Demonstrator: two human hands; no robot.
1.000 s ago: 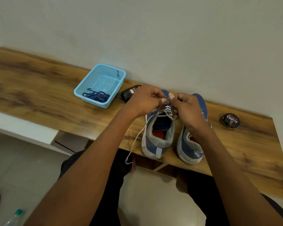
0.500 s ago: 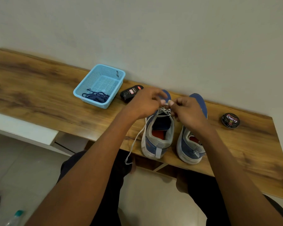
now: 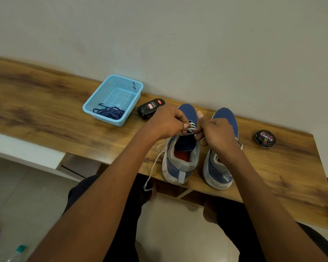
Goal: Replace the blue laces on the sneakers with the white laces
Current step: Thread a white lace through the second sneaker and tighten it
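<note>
Wood-grain desk (image 3: 45, 110): runs along a pale wall; carries two sneakers, a basket, a bottle and a tin
Left sneaker (image 3: 180, 163): blue and grey, heel toward the person, toe toward the wall; white lace (image 3: 192, 127) crossed through its upper eyelets; one loose end of it trails off the desk edge on the left side and hangs down
Right sneaker (image 3: 219, 171): just beside the left one, same way round; partly hidden by the right forearm; a bit of white lace shows at its outer side
Left hand (image 3: 167, 122): over the left sneaker's tongue, fingers curled, thumb and forefinger pinching the white lace
Right hand (image 3: 217, 133): close to the left hand, fingers curled, pinching the same lace at the eyelets; thumb raised
Blue laces (image 3: 110, 112): heaped in the near corner of the light-blue basket (image 3: 95, 99); well apart from the sneakers
Black bottle (image 3: 150, 108): lying on its side between basket and left sneaker; label reads "Cherry"
Round tin (image 3: 265, 138): black, "Cherry" on the lid; on the desk to the right of the right sneaker
</note>
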